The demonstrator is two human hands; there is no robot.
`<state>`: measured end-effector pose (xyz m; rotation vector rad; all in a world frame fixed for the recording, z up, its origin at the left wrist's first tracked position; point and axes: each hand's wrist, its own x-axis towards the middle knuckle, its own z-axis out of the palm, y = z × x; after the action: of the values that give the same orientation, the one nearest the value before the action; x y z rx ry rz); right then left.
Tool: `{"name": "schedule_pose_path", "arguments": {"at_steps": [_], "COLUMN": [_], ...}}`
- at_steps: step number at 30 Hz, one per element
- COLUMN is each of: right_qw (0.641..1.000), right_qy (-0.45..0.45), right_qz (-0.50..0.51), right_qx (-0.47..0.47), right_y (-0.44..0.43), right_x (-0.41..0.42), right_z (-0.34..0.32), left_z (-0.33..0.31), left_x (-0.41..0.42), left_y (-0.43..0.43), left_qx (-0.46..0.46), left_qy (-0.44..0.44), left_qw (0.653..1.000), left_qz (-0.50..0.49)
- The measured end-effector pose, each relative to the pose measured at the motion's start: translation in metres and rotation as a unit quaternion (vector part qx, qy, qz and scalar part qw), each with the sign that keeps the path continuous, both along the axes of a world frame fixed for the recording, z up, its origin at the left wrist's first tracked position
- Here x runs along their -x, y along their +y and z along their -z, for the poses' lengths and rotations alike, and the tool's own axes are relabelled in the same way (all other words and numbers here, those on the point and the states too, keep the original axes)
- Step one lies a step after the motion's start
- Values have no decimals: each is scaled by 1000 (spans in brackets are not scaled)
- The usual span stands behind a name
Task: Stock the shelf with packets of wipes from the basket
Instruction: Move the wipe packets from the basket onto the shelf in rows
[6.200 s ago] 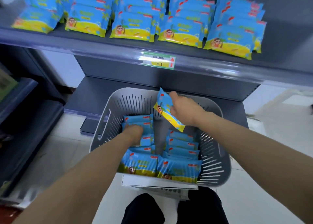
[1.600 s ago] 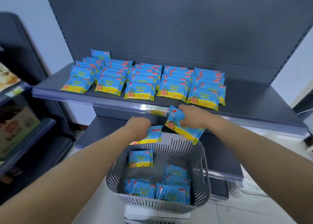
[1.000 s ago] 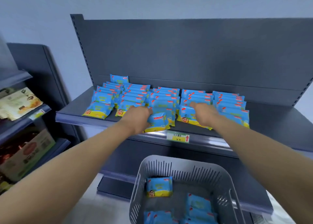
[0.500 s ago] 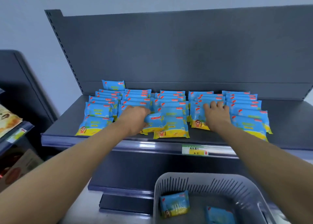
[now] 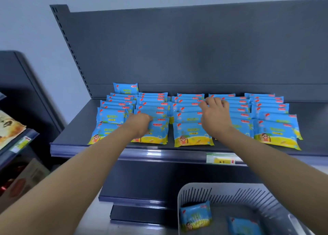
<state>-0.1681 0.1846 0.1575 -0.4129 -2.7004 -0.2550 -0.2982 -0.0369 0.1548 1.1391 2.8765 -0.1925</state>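
Several rows of blue-and-yellow packets of wipes lie on the dark grey shelf. My left hand grips the left side of the front packet of the second row, which lies flat on the shelf. My right hand rests with spread fingers on the packets of the fourth row, holding nothing. The grey slotted basket stands below at the lower right, with two packets visible inside it.
A green-and-yellow price tag sits on the shelf's front rail. The upright back panel rises behind the rows. A neighbouring shelf unit with other packaged goods stands at the left. A lower shelf lies beneath.
Both hands carried packets up from the basket to the shelf. The left packet now lies flat at the front of its row. My right hand has slid further back over its row.
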Motion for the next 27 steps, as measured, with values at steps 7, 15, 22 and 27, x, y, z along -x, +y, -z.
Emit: {"name": "schedule_pose_path", "arguments": {"at_steps": [7, 15, 22, 27], "right_qw": [999, 997, 986, 981], "right_qy": [-22, -12, 33, 3], "right_qz": [-28, -72, -156, -182], "right_qx": [-2, 27, 47, 59], "right_y": [-26, -35, -30, -12], "right_x": [2, -12, -62, -117], "right_z": [-2, 2, 12, 48], "left_z": [16, 29, 28, 36], "left_x": [23, 15, -51, -127], "left_y": [10, 0, 5, 42], "left_qx": [-6, -61, -168, -255], "left_qy": [99, 125, 154, 107], "left_qw": [995, 990, 973, 952], "left_qz": [-9, -27, 44, 134]}}
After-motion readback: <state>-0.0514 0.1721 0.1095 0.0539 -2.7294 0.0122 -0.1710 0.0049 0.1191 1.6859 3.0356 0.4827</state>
